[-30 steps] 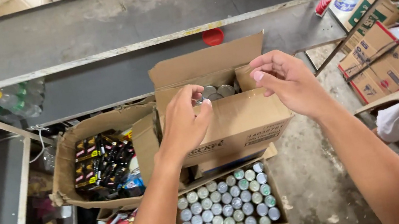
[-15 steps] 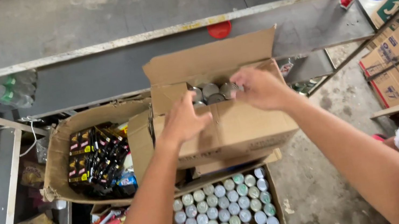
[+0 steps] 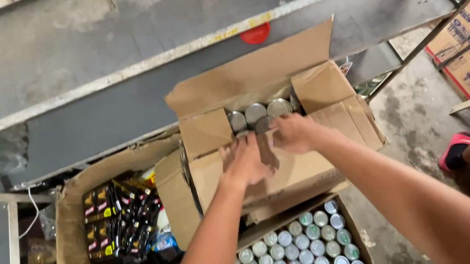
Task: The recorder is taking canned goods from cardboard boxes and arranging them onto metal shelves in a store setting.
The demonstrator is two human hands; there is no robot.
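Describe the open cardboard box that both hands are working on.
The open cardboard box is plain brown corrugated card, its flaps folded outward and the back flap standing up. Silver-topped cans show inside. It rests on a lower box of cans, beside a box of dark packets. The left hand and right hand press its front flap.

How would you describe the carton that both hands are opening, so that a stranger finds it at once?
Start at the long grey ledge across the top. Just below its middle stands a brown carton with flaps raised, both hands at its opening. Unlike the lower box packed full of cans, only a few silver can tops show inside.
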